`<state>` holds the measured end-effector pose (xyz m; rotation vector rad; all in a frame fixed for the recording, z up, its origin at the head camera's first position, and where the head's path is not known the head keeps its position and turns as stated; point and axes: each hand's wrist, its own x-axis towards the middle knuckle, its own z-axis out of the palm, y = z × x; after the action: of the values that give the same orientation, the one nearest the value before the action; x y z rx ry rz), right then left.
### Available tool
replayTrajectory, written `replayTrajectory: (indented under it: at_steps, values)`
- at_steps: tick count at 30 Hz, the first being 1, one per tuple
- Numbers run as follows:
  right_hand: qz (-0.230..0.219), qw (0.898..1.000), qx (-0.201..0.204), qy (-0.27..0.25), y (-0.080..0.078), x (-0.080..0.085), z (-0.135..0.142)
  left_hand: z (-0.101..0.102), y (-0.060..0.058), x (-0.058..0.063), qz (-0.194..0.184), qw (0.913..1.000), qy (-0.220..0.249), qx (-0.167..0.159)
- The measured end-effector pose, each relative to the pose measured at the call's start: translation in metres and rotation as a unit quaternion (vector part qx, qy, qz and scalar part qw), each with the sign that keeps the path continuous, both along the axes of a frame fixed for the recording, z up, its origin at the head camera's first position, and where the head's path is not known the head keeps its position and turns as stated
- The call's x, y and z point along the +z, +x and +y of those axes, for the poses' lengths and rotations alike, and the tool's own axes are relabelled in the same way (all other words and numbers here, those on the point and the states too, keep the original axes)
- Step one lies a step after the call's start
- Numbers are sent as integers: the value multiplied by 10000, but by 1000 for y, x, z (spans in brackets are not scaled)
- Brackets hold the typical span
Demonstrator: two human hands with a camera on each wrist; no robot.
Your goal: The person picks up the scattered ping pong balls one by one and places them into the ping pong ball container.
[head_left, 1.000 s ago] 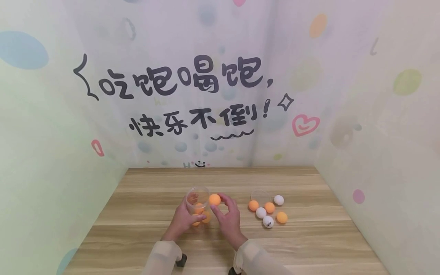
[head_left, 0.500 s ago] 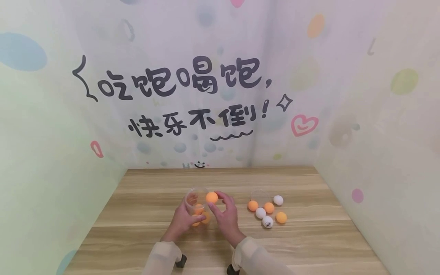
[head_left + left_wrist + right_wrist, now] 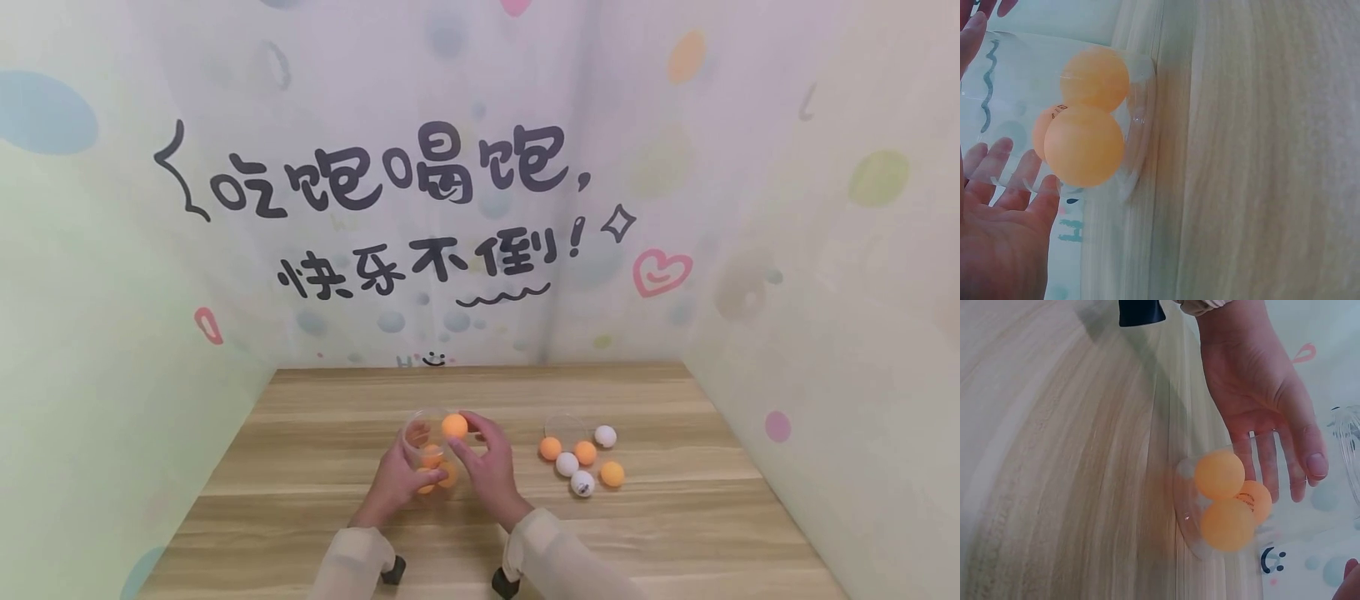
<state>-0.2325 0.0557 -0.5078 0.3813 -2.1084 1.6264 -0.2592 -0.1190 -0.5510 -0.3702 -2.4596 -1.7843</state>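
My left hand [image 3: 392, 485] holds a clear plastic cup [image 3: 1019, 56] upright, thumb on the near side and fingers behind its wall. Three orange ping-pong balls lie at the bottom of the cup; the front one [image 3: 1084, 147] partly covers another, which has dark print. With thumb and fingers my right hand [image 3: 491, 471] pinches one more orange ping-pong ball [image 3: 454, 427] at the right side of the cup's mouth, overlapping the rim in the head view. In the right wrist view only fingertips of the right hand show, at the lower right corner.
Right of the hands, on the wooden table [image 3: 675, 533], sits a loose group of orange balls [image 3: 612, 474] and white balls [image 3: 582, 483]. A clear round rim [image 3: 564, 416] shows behind them. Patterned walls stand at the back and both sides.
My right hand has moved left with its orange ball, from beside the cup to over the edge of its mouth. The left hand and cup stay almost still.
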Motion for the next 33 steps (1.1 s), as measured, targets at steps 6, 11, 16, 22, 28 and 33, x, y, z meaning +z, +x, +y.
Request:
replayTrajectory:
  at_steps: [6, 11, 16, 22, 28, 33]
  values:
    - [-89, 9997, 210, 1, 17, 28, -1, 0, 1, 0, 55, 10000, -7, 39]
    - [-67, 9996, 265, -43, 18, 32, -2, 0, 1, 1, 139, 9999, 9, 27]
    - [-120, 9996, 245, -61, 11, 23, -3, -1, 0, -1, 134, 9999, -7, 13]
    - [-22, 9996, 236, -142, -5, -4, -3, -1, -1, -2, 187, 9998, -11, 21]
    - [-59, 9996, 241, -134, -7, -12, -1, 0, -1, -1, 181, 9998, -20, 8]
    - [-170, 9995, 230, -118, -6, -16, 1, 2, 9, 15, 266, 9996, 16, -63]
